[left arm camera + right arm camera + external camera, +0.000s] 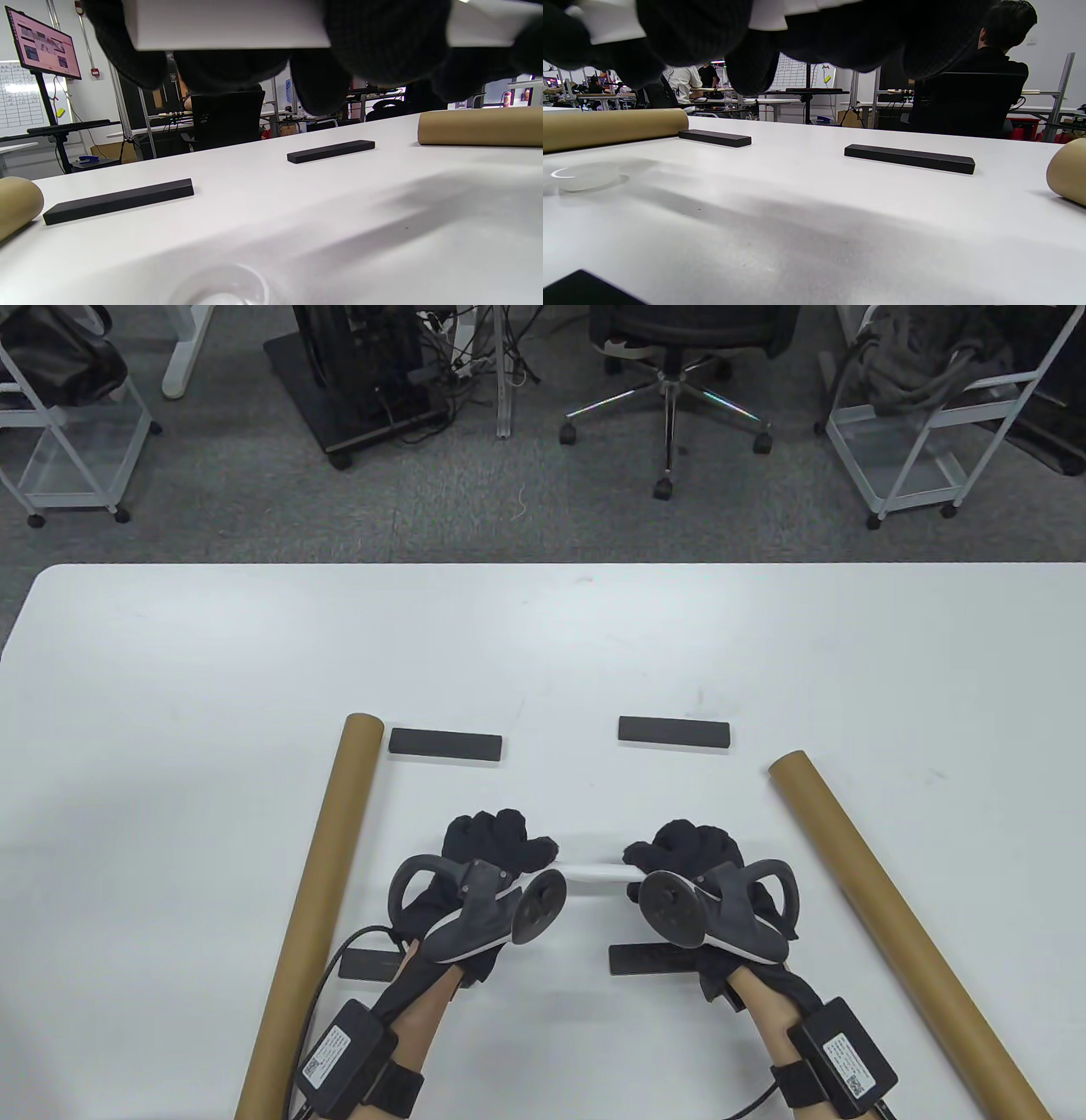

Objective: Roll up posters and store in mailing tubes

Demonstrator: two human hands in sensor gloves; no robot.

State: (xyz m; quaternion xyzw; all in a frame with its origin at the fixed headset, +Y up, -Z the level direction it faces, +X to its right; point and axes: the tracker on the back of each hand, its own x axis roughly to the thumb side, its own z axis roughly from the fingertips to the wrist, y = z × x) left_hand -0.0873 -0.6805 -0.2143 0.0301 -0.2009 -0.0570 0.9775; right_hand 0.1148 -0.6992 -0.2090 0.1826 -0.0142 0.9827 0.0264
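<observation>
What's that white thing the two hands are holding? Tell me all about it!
It is a rolled poster, white and plain like paper, rolled into a thin tube. It lies sideways between the left hand and right hand, which grip its ends. Only the middle shows, and it hangs above the table.

Both gloved hands are gripping the rolled white poster [594,872] just above the table's near edge.

The left hand [496,848] is curling its fingers [360,42] over one end of the roll, tracker riding on its back, forearm coming in from the near edge and angling slightly inward. The right hand [691,853] is mirroring it, fingers [691,29] wrapping the other end, with its forearm slanting in from the near edge as well. The two hands are sitting level and near each other, knuckles pointing toward the far edge, a short stretch of poster showing between them. Both wrists are wearing strapped black boxes.
</observation>
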